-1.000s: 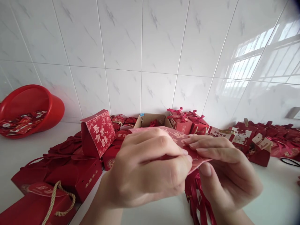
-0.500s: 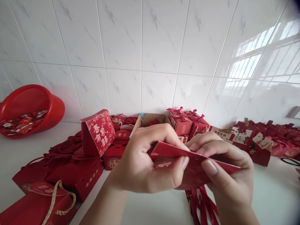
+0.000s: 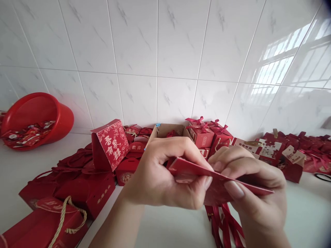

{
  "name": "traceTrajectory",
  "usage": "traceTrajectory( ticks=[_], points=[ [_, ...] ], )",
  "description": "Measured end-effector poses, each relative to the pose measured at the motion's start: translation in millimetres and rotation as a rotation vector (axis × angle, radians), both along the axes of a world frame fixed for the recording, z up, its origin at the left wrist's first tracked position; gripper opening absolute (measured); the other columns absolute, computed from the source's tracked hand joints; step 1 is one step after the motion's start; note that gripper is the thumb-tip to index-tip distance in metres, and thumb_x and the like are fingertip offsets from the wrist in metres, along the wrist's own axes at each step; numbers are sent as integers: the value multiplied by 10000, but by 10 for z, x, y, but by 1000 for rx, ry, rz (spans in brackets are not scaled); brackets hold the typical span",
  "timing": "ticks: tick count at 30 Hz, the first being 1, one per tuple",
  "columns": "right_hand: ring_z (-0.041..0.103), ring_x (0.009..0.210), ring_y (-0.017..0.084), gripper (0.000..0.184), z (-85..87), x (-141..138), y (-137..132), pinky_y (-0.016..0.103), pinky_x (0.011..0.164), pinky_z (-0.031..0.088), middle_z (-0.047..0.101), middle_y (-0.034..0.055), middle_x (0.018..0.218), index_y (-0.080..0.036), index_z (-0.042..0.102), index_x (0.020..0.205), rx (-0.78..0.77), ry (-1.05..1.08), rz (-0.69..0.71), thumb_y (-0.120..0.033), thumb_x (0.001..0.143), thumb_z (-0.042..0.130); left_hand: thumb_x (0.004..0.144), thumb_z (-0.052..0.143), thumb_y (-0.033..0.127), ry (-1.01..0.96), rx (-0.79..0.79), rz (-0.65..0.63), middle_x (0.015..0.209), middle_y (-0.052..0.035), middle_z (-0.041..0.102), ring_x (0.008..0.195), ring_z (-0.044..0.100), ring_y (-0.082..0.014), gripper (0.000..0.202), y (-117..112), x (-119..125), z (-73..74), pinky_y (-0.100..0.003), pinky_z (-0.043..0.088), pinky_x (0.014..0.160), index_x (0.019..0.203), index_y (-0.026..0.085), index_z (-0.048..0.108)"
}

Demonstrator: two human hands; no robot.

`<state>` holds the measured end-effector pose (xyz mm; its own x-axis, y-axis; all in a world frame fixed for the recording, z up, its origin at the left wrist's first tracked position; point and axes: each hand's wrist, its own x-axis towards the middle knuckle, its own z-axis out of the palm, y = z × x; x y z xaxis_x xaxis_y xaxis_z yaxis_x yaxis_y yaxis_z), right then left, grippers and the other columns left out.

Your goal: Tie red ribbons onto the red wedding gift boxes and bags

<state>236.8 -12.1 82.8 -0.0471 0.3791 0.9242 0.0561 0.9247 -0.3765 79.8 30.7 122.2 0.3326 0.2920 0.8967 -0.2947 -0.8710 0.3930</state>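
Observation:
Both of my hands grip a flat red paper box blank (image 3: pixel 219 191) just above the white counter, near the front centre. My left hand (image 3: pixel 165 172) pinches its left end, thumb underneath and fingers curled over the top edge. My right hand (image 3: pixel 250 186) pinches the right part, thumb on the near face and fingers wrapped behind. Red ribbons (image 3: pixel 222 227) hang from the blank down to the counter below my hands.
A red basin (image 3: pixel 38 119) with red packets leans on the tiled wall at far left. Red gift boxes and bags (image 3: pixel 85 182) are piled left of my hands, an open cardboard box (image 3: pixel 168 130) stands behind, and more red boxes (image 3: pixel 284 155) spread to the right.
The red blank has turned from lying flat under my left palm to edge-on between both hands. My fingers shifted to pinch its ends. The view drifted slightly.

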Motion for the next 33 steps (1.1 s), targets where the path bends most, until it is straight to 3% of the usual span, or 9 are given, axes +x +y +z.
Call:
traceTrajectory(
  ticks=[6,10,13,15,17,19,24,29,33],
  points=[
    [613,977,169,175,-57,-123,60,284,848,518,650,27,995,-259,704,999,-155,170,-131,-174,854,658,716,683,126,64,-51,145,586,30,609,483,513,-73,92,195,-210,14,-192,396,405,680,180,617],
    [600,1030,184,186,-83,-197,206,303,827,512,626,45,1100,-252,661,1073,-202,320,-284,-242,898,600,675,698,81,-272,-114,429,530,83,489,479,445,-33,180,444,-550,75,-152,365,422,622,166,549],
    [630,889,162,100,-182,-273,338,261,744,510,665,33,935,-213,681,917,-243,-18,-338,-169,863,610,654,668,44,-495,-120,692,545,81,456,539,449,-31,156,521,-791,113,-149,388,494,622,142,551],
    [647,796,158,116,-333,-353,441,248,691,513,687,34,855,-192,692,858,-401,-471,-270,-134,847,593,661,668,42,-543,-98,863,576,74,478,576,459,-30,117,505,-896,124,-142,387,521,647,124,585],
    [666,816,166,213,-550,-447,562,248,699,517,704,48,934,-199,706,966,-612,-925,-248,-109,863,543,660,682,46,-554,-71,970,613,71,511,612,480,-33,93,470,-955,119,-139,395,549,688,113,624],
    [667,941,222,346,-795,-540,692,290,761,519,684,74,1085,-240,654,1163,-675,-1180,-303,-123,845,586,669,695,68,-547,-66,1011,647,68,536,645,509,-44,98,444,-977,105,-153,421,592,744,115,654],
    [627,1044,315,360,-1204,-710,925,357,788,507,657,180,1104,-135,599,1223,-695,-1256,-397,-89,878,506,669,722,116,-530,-94,1030,635,57,530,620,493,-48,118,430,-948,93,-165,403,565,687,129,605],
    [671,886,313,367,-1268,-737,981,344,705,495,685,187,978,-123,566,1213,-703,-1200,-410,-57,868,457,685,690,113,-495,-61,1037,628,52,494,615,466,-45,131,411,-916,113,-171,391,579,659,140,564],
    [684,835,250,421,-1223,-653,992,294,683,490,704,114,955,-177,505,1234,-702,-1020,-334,-41,838,465,700,659,137,-429,-16,1019,621,57,468,610,440,-40,130,406,-907,132,-178,393,606,638,137,545]
  ],
)
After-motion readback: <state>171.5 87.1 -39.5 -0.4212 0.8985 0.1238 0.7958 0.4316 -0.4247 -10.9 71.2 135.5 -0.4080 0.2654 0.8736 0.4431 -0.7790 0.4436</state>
